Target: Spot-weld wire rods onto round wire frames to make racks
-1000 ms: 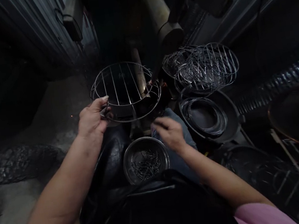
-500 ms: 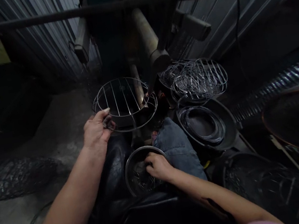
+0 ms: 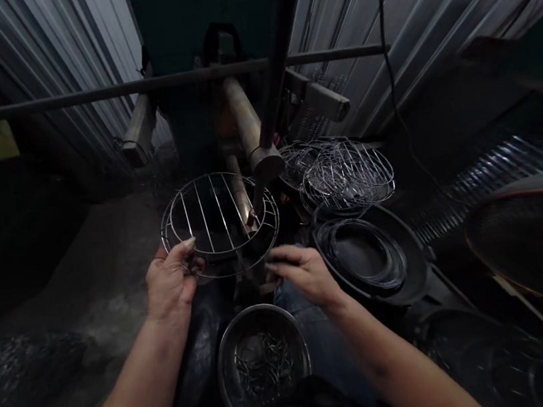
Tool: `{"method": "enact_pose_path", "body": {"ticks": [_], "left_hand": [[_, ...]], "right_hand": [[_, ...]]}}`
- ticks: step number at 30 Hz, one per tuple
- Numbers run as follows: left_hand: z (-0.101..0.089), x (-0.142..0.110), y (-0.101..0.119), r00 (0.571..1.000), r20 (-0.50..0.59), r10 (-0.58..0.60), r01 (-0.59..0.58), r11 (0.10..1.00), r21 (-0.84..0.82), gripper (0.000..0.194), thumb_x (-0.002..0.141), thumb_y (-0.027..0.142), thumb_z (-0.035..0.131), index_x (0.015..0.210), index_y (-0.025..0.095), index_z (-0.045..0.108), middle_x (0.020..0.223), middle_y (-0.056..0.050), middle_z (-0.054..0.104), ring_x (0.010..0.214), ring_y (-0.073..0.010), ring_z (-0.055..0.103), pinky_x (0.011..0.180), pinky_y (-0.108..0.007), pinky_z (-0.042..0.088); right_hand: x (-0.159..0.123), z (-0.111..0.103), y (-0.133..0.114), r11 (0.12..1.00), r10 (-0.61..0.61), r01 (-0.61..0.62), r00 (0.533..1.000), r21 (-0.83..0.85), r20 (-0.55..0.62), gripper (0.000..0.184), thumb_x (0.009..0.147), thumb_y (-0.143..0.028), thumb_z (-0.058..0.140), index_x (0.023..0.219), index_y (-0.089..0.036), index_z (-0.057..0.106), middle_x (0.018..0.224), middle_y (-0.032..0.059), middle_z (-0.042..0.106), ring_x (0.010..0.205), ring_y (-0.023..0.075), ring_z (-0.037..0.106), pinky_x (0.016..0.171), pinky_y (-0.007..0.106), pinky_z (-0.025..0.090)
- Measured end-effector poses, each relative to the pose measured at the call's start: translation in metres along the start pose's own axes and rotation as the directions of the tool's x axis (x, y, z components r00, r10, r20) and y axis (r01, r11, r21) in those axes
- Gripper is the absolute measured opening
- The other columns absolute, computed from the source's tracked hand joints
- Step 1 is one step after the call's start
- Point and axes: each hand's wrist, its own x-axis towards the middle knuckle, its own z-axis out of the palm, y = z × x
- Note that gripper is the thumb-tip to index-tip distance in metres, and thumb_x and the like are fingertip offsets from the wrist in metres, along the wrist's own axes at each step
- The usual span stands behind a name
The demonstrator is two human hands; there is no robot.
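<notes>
- While the left hand (image 3: 173,278) pinched its near left edge between thumb and fingers, the round wire rack (image 3: 224,218) lay in front of the person, above and beyond the steel bowl (image 3: 225,351).
- Just beside the rack's near right edge hung the right hand (image 3: 306,273), thumb and fingers drawn together; whether they gripped anything, I cannot tell.
- Below both hands, the bowl held short wire pieces (image 3: 264,366).
- To the right, a wire coil (image 3: 378,281) sat in a black basin (image 3: 416,271).
- Beyond it lay a tangled pile of wire racks (image 3: 348,176).
</notes>
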Motion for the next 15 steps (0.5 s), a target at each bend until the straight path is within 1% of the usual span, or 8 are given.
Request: {"method": "enact_pose_path", "body": {"ticks": [2, 4, 6, 8, 11, 13, 15], "left_hand": [[0.003, 0.0, -0.001, 1.0, 0.0, -0.001, 0.001, 1.0, 0.005, 0.032, 0.051, 0.013, 0.079, 0.071, 0.015, 0.054, 0.061, 0.003, 0.057, 0.048, -0.01, 0.052, 0.044, -0.022, 0.046], [0.003, 0.002, -0.001, 1.0, 0.007, 0.002, -0.002, 1.0, 0.003, 0.033, 0.05, 0.013, 0.08, 0.072, 0.015, 0.055, 0.061, 0.003, 0.057, 0.049, -0.0101, 0.052, 0.045, -0.023, 0.047], [0.001, 0.005, -0.002, 1.0, 0.026, 0.006, -0.006, 1.0, -0.004, 0.034, 0.049, 0.013, 0.081, 0.072, 0.015, 0.056, 0.062, 0.003, 0.057, 0.051, -0.0099, 0.052, 0.046, -0.023, 0.048], [-0.001, 0.01, -0.002, 0.999, 0.04, 0.004, -0.003, 1.0, -0.013, 0.034, 0.048, 0.013, 0.081, 0.072, 0.014, 0.056, 0.063, 0.003, 0.057, 0.05, -0.0094, 0.052, 0.046, -0.022, 0.049], [-0.003, 0.016, -0.001, 0.999, 0.05, -0.002, 0.003, 1.0, -0.013, 0.035, 0.047, 0.012, 0.081, 0.073, 0.014, 0.058, 0.065, 0.002, 0.059, 0.05, -0.0093, 0.053, 0.045, -0.022, 0.049], [-0.002, 0.019, 0.0, 0.998, 0.061, -0.012, 0.012, 1.0, -0.008, 0.035, 0.048, 0.011, 0.081, 0.075, 0.014, 0.059, 0.065, 0.002, 0.059, 0.051, -0.0099, 0.053, 0.044, -0.022, 0.049], [0.001, 0.021, 0.002, 0.998, 0.064, -0.028, 0.029, 1.0, -0.01, 0.035, 0.048, 0.009, 0.081, 0.075, 0.014, 0.059, 0.063, 0.002, 0.058, 0.049, -0.0095, 0.052, 0.044, -0.022, 0.049]], "right_hand": [[0.018, 0.006, -0.007, 0.996, -0.01, 0.021, 0.993, 0.089, -0.119, 0.021, 0.072, -0.036, 0.069, 0.081, -0.017, 0.072, 0.064, 0.0009, 0.066, 0.051, 0.013, 0.059, 0.048, 0.023, 0.047], [0.029, 0.012, -0.008, 0.995, -0.007, 0.026, 0.982, 0.096, -0.189, 0.021, 0.069, -0.035, 0.069, 0.08, -0.016, 0.073, 0.061, 0.0003, 0.064, 0.049, 0.0118, 0.056, 0.045, 0.022, 0.045], [0.035, 0.016, -0.006, 0.996, 0.003, 0.017, 0.972, 0.083, -0.233, 0.022, 0.068, -0.034, 0.069, 0.08, -0.016, 0.073, 0.058, -0.0003, 0.063, 0.047, 0.0115, 0.054, 0.042, 0.021, 0.043], [0.036, 0.017, -0.004, 0.997, 0.017, 0.003, 0.973, 0.083, -0.231, 0.021, 0.067, -0.034, 0.069, 0.078, -0.016, 0.073, 0.056, -0.0006, 0.062, 0.046, 0.0115, 0.054, 0.041, 0.021, 0.041], [0.037, 0.014, -0.002, 0.996, 0.038, -0.023, 0.982, 0.085, -0.187, 0.02, 0.067, -0.034, 0.069, 0.075, -0.016, 0.072, 0.054, -0.0011, 0.06, 0.044, 0.0112, 0.052, 0.041, 0.021, 0.041], [0.038, 0.014, -0.003, 0.996, 0.046, -0.029, 0.978, 0.085, -0.204, 0.022, 0.067, -0.035, 0.069, 0.077, -0.015, 0.072, 0.052, -0.0015, 0.06, 0.042, 0.0107, 0.051, 0.04, 0.021, 0.04], [0.039, 0.014, -0.002, 0.995, 0.052, -0.029, 0.969, 0.094, -0.243, 0.026, 0.07, -0.037, 0.068, 0.083, -0.015, 0.073, 0.051, -0.0019, 0.059, 0.04, 0.0101, 0.049, 0.039, 0.021, 0.039]]}}
